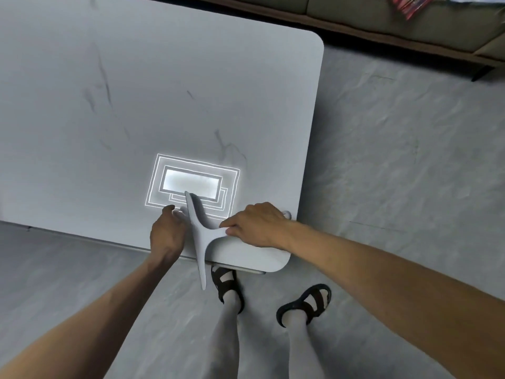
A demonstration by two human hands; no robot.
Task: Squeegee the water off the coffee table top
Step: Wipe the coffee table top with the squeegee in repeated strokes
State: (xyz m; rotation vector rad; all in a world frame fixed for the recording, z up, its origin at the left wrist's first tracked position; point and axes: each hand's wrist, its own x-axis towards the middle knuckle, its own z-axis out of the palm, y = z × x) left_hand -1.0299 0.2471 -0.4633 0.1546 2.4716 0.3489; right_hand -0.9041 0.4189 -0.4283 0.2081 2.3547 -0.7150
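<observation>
The coffee table top [169, 86] is pale grey with dark marble veins and a bright reflection of a ceiling lamp [191, 184] near its front edge. A grey squeegee [198, 236] lies at the front right corner, its long blade running from the reflection out past the table's front edge. My right hand [257, 225] is closed over its handle, whose ring end [287, 214] shows beyond my knuckles. My left hand [166, 231] rests palm down on the table just left of the blade, with bent fingers by it. No water film is plain to see.
The rounded table corner [281, 265] is right in front of my feet in black sandals [304, 303]. Grey floor [396, 173] lies to the right and front. A sofa [410, 23] with a coloured cloth stands at the back right.
</observation>
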